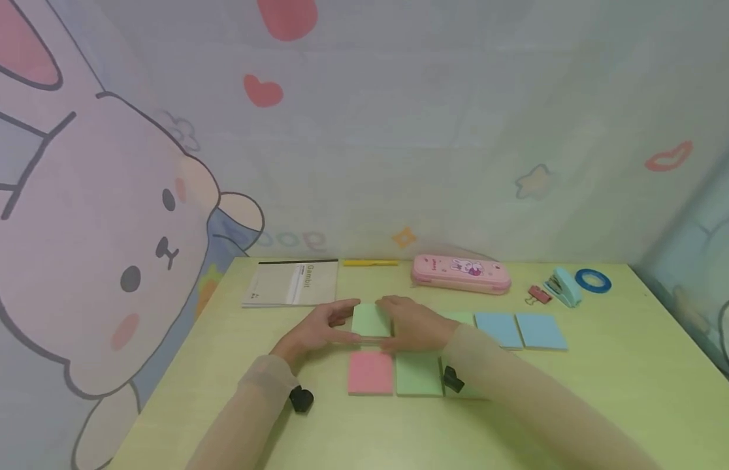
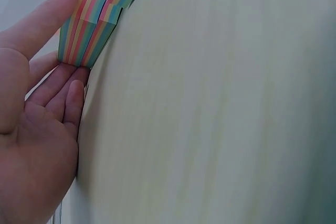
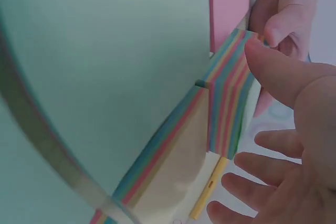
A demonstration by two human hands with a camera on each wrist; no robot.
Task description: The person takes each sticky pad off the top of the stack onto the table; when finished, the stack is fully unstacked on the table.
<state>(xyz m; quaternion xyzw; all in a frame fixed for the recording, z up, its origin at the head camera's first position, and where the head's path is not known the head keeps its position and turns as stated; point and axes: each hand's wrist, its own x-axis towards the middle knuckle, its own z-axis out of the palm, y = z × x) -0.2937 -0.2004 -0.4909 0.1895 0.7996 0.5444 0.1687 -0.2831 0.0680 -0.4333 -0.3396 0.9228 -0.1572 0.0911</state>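
A stack of sticky note pads (image 1: 371, 320), green on top with striped pink, blue and yellow edges, stands in the back row between both hands. My left hand (image 1: 320, 328) holds its left side, thumb at the near corner and forefinger toward the far one. In the left wrist view the left thumb (image 2: 58, 9) lies along the striped edges. My right hand (image 1: 420, 324) holds the stack from the right; its thumb (image 3: 273, 72) presses a corner in the right wrist view, the other fingers spread beside the stack. The upper pad sits slightly offset over the one below.
In front lie a pink pad (image 1: 370, 373) and green pads (image 1: 419, 375), one partly under the right wrist. To the right are blue pads (image 1: 541, 331). Behind stand a notebook (image 1: 296, 282), yellow pen (image 1: 370, 263), pink pencil case (image 1: 461, 273), binder clip (image 1: 539, 294), stapler (image 1: 564, 287) and blue tape (image 1: 593, 281).
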